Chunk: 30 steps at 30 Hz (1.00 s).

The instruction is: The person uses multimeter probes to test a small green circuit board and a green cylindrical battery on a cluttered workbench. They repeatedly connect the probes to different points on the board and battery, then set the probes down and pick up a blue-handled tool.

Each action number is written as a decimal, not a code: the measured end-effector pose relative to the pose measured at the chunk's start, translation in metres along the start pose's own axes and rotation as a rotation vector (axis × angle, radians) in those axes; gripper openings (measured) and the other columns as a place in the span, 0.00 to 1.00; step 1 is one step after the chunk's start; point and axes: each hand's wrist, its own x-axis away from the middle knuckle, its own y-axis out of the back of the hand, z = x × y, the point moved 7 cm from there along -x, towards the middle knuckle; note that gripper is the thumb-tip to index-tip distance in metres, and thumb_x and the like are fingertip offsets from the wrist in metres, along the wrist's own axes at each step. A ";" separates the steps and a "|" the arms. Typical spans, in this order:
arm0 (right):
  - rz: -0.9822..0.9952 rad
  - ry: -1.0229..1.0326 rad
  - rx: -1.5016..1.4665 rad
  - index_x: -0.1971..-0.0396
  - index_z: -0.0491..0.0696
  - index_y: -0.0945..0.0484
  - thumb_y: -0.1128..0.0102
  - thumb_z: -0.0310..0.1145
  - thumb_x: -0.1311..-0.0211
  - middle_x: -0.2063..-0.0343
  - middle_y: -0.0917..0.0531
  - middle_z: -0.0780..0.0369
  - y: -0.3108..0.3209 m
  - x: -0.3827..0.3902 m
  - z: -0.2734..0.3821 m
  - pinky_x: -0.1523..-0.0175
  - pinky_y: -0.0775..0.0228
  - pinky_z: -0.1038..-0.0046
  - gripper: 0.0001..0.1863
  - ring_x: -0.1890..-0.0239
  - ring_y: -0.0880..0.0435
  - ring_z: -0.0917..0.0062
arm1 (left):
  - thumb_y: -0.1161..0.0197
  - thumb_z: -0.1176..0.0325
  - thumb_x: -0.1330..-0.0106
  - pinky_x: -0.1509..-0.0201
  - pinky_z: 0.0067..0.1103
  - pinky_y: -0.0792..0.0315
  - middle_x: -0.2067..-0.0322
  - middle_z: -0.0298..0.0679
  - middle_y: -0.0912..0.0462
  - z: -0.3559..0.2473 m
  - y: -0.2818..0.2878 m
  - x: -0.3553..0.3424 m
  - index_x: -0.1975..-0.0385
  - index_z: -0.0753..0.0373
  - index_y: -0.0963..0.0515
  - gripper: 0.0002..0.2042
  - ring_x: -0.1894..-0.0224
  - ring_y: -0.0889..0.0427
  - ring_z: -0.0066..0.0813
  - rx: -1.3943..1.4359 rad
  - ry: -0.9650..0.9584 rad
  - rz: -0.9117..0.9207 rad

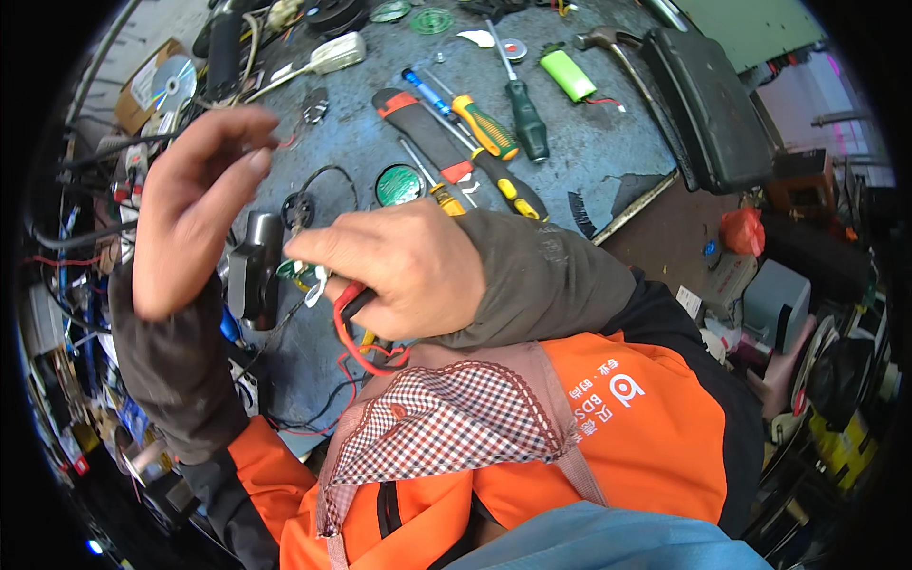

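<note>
My right hand (408, 266) is closed over the middle of the bench, its thumb and fingers pinching a small green circuit board (302, 272) with white pieces on it. Thick red and black wires (346, 328) come out below those fingers, and the palm side is hidden. Raised to the left, my left hand (195, 204) holds nothing that I can see; its fingers are bent, with a gap between thumb and forefinger. Between the hands a black plastic device (255, 271) stands on the bench. A round black part (297, 209) with a cable lies just beyond it.
Screwdrivers (526, 119), a red-and-black flat tool (418, 133) and a green tin (399, 184) lie on the blue bench (366, 85). A green battery pack (567, 74), a hammer (598, 40) and a black case (708, 109) are farther right. Tangled cables (76, 228) crowd the left edge.
</note>
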 end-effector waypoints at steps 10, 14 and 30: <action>0.049 0.011 0.116 0.52 0.43 0.19 0.35 0.25 0.59 0.76 0.22 0.61 -0.008 0.007 -0.009 0.73 0.24 0.65 0.26 0.76 0.17 0.66 | 0.36 0.78 0.38 0.50 0.29 0.22 0.53 0.44 0.19 -0.092 -0.141 -0.141 0.51 0.66 0.21 0.14 0.53 0.18 0.41 -0.640 -0.997 0.416; 0.077 0.054 0.120 0.54 0.43 0.19 0.37 0.30 0.55 0.78 0.24 0.61 -0.010 0.009 -0.002 0.76 0.26 0.65 0.23 0.79 0.19 0.67 | 0.35 0.78 0.40 0.44 0.34 0.24 0.50 0.44 0.20 -0.091 -0.202 -0.155 0.53 0.63 0.20 0.14 0.46 0.21 0.48 -0.764 -1.120 0.470; 0.109 -0.016 0.114 0.63 0.43 0.22 0.39 0.31 0.52 0.77 0.24 0.60 -0.010 0.011 -0.012 0.77 0.26 0.65 0.14 0.78 0.18 0.66 | 0.33 0.79 0.44 0.48 0.32 0.21 0.55 0.44 0.19 -0.049 -0.252 -0.184 0.48 0.66 0.21 0.20 0.52 0.18 0.48 -0.492 -1.018 0.458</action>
